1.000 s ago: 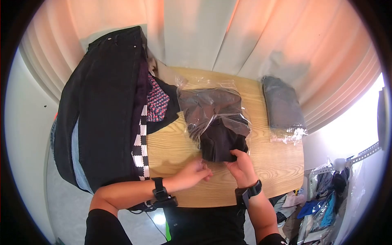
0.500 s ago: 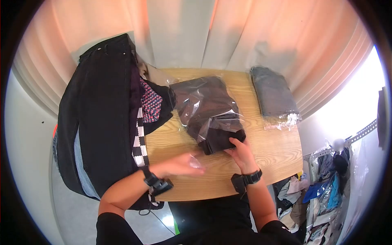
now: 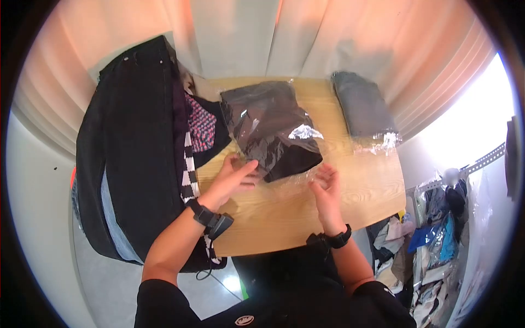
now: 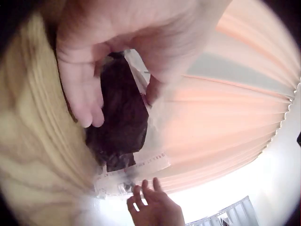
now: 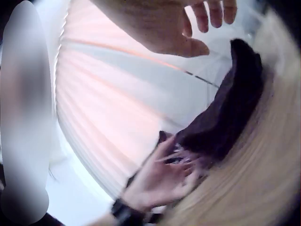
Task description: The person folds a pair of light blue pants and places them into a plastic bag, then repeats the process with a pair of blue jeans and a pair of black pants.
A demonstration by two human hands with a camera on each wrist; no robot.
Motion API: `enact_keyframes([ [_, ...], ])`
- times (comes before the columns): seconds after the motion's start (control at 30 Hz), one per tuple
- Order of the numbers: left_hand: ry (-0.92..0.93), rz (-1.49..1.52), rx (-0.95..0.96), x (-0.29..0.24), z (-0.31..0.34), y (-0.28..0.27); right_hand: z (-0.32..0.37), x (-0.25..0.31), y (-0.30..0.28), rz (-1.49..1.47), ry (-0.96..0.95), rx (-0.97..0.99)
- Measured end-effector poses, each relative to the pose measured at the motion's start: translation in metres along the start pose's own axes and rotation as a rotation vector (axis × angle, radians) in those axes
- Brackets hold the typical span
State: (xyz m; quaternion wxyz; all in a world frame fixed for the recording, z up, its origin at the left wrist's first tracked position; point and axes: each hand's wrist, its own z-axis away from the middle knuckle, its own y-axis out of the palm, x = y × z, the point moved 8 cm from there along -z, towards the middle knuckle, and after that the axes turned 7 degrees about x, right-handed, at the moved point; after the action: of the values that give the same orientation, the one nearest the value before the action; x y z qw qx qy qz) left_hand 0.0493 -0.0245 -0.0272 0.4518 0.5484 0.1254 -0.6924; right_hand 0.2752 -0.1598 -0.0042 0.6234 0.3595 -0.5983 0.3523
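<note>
A dark folded garment in a clear plastic bag [image 3: 273, 128] lies on the wooden table, its dark lower end near the bag's front edge. At that end's left corner is my left hand [image 3: 232, 179], thumb and fingers apart; in the left wrist view the hand [image 4: 127, 28] arches over the dark cloth [image 4: 123, 108]. Just off the front right corner my right hand [image 3: 327, 194] has its fingers spread, and clear film shows near its fingertips. In the right wrist view the right hand [image 5: 157, 26] shows no cloth between thumb and fingers.
A tall heap of clothes with black trousers [image 3: 134, 147] on top fills the left side. Another bagged grey garment [image 3: 365, 106] lies at the back right. Curtains [image 3: 235, 38] hang behind the table [image 3: 262, 235]. Bagged clothes [image 3: 437, 246] stand low at the right.
My right hand has let go of the dark garment's front end. My left hand has moved forward to the bag's left corner. The bag lies farther from me.
</note>
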Motion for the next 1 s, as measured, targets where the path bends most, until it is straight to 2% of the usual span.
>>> enact_keyframes([
  [0.07, 0.037, -0.003, 0.005, -0.003, -0.002, -0.001, -0.008, 0.039, -0.002, 0.546, -0.309, -0.051],
  [0.13, 0.001, 0.027, 0.018, -0.004, -0.001, 0.001, -0.009, 0.097, 0.023, 1.095, -0.601, -0.108],
  [0.2, -0.047, 0.067, 0.051, -0.006, 0.000, 0.001, -0.027, 0.096, 0.028, 1.159, -0.655, -0.054],
  [0.33, 0.002, -0.096, -0.048, -0.005, -0.003, -0.008, -0.053, 0.074, 0.019, 1.169, -0.663, 0.014],
  [0.43, 0.041, -0.220, -0.065, 0.000, -0.011, -0.018, -0.055, 0.077, -0.006, 1.182, -0.556, -0.080],
  [0.53, 0.090, -0.230, -0.039, -0.001, -0.012, -0.018, -0.037, 0.086, -0.024, 1.268, -0.171, -0.226],
  [0.57, 0.119, -0.249, -0.036, 0.000, -0.014, -0.018, -0.035, 0.078, -0.021, 1.249, 0.037, -0.151],
  [0.67, 0.152, -0.272, -0.038, 0.001, -0.014, -0.015, -0.021, 0.072, 0.024, 0.877, -0.337, 0.234],
  [0.7, 0.156, -0.274, -0.039, 0.000, -0.013, -0.012, -0.014, 0.080, 0.039, 0.937, -0.512, 0.261],
  [0.8, 0.054, -0.242, -0.085, -0.006, -0.008, -0.009, -0.014, 0.080, 0.066, 0.985, -0.602, 0.361],
  [1.0, 0.117, -0.388, -0.071, -0.006, -0.008, -0.010, -0.055, 0.055, 0.084, 1.312, -0.529, 0.406],
])
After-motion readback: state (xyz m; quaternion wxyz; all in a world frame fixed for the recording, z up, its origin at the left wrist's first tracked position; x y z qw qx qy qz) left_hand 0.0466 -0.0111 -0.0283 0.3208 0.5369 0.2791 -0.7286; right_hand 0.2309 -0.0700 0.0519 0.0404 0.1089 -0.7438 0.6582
